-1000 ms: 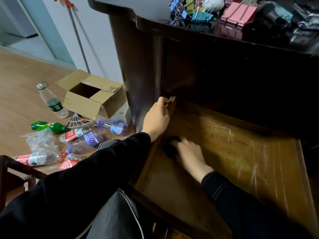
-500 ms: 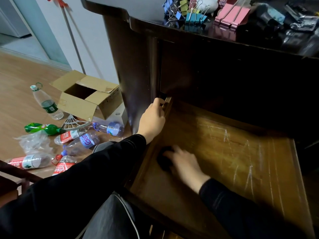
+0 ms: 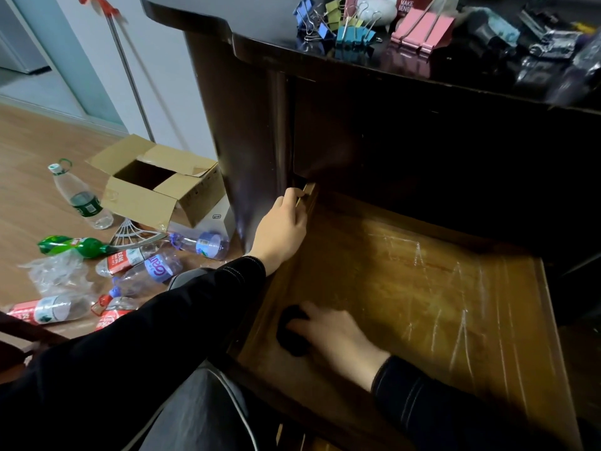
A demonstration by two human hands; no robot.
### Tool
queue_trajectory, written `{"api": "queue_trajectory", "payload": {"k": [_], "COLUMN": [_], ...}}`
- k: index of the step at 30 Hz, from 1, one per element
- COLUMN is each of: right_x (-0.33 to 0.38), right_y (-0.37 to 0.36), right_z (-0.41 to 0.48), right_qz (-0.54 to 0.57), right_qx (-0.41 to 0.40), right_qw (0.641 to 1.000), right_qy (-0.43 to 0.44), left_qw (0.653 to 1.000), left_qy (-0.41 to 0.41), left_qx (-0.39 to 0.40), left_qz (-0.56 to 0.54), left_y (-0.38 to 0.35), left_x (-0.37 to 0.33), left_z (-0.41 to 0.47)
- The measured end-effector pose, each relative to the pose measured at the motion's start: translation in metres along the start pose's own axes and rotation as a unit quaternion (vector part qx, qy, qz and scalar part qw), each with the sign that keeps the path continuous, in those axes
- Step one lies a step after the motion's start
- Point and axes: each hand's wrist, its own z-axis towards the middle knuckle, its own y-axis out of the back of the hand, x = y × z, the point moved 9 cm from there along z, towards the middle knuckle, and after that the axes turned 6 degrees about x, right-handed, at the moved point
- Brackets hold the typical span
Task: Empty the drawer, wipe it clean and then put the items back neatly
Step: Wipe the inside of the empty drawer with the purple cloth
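The wooden drawer [image 3: 422, 288] is pulled out, its scratched bottom bare. My left hand [image 3: 281, 231] grips the drawer's left wall near its back corner. My right hand [image 3: 335, 340] lies inside the drawer by the front left corner and presses a dark cloth [image 3: 289, 333] against the bottom, fingers over it. On the dark desk top [image 3: 260, 34] above lie the taken-out items: blue binder clips [image 3: 310, 17], teal and yellow clips [image 3: 353, 30], pink binder clips [image 3: 421, 30] and dark wrapped objects [image 3: 546, 43].
To the left, on the wood floor, stand an open cardboard box [image 3: 159, 187] and several plastic bottles [image 3: 143, 268], some lying down. A mop handle [image 3: 126, 70] leans on the wall. A dark chair arm [image 3: 19, 330] shows at the lower left.
My right hand with the cloth has slid along the drawer's left side toward the front. My left hand has kept its grip on the drawer wall.
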Motion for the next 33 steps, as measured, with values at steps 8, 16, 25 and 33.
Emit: {"api": "queue_trajectory", "payload": {"k": [8,16,25,33], "right_x": [-0.065,-0.016,0.035,0.005], "right_y": [0.045,0.022,-0.015,0.013], "right_z": [0.014,0.012,-0.003,0.016], "right_qz": [-0.028,-0.028,-0.061,-0.075], "right_qx": [-0.072,-0.01,0.078,-0.001], "right_qw": [0.986,0.999,0.99,0.997], "right_qy": [-0.146,0.013,0.098,-0.01], "left_qw": [1.0,1.0,1.0,1.0], "left_qy": [0.002,0.002,0.01,0.01], "left_qx": [0.001,-0.006,-0.01,-0.013], "left_qz": [0.001,0.0,-0.015,-0.018], "left_y": [0.003,0.003,0.002,0.002], "left_x": [-0.003,-0.002,0.003,0.003], "left_z": [-0.003,-0.003,-0.001,-0.001]}}
